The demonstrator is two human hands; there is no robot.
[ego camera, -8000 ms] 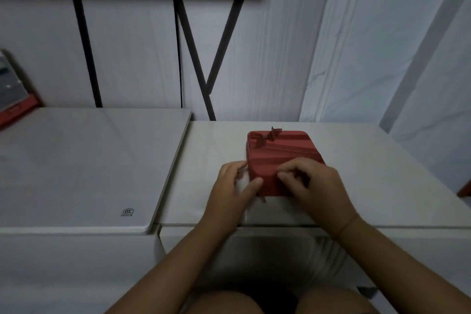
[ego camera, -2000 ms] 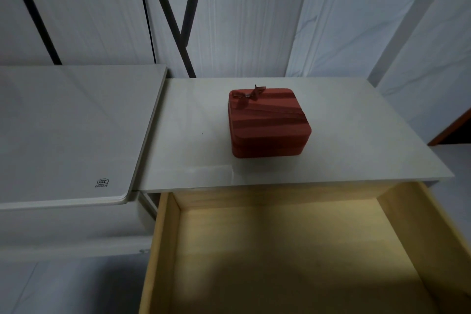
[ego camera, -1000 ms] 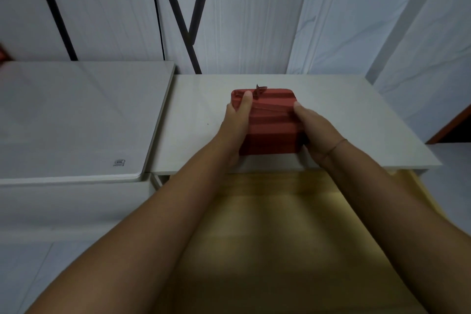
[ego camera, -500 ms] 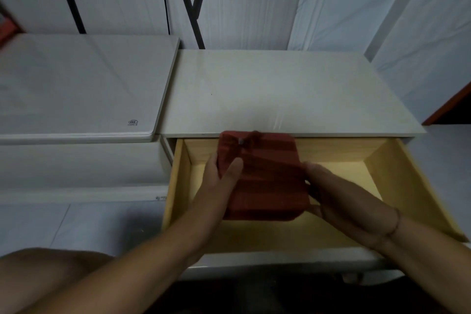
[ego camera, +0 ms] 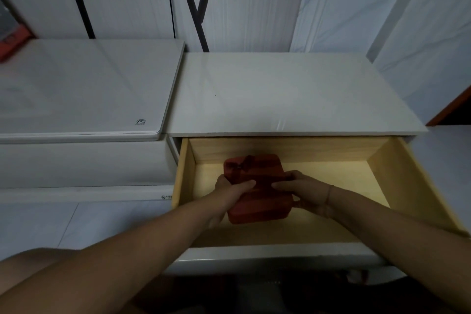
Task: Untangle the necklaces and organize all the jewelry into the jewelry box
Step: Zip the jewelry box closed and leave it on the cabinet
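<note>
Inside the drawer [ego camera: 397,176], left hand [ego camera: 230,192] and right hand [ego camera: 303,192] grip the closed red jewelry box [ego camera: 260,173].

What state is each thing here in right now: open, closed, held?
jewelry box: lid closed, held inside the drawer by both hands
drawer: pulled open
left hand: grips the box's left side, thumb on the lid
right hand: grips the box's right side
</note>
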